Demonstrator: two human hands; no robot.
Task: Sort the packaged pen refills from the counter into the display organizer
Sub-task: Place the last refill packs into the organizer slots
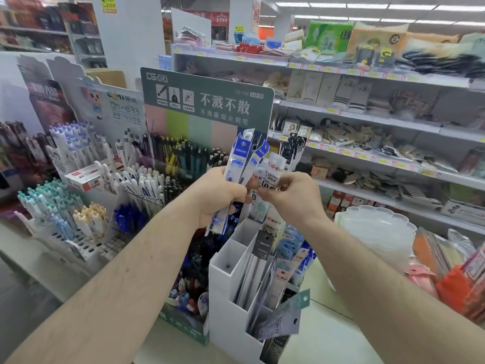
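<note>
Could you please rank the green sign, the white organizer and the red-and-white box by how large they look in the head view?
1. Green sign and white organizer: they look alike; the organizer is nearer the camera, so I won't rank them.
2. Red-and-white box: clearly the smallest, though it sits farther back.

A dark green pen display sign (207, 101) stands upright behind racks of white and blue pens (78, 153). To the right, store shelves (367, 114) carry socks and hair accessories, and a stack of clear scalloped plates (378, 232) sits near orange packages (454, 285).
</note>
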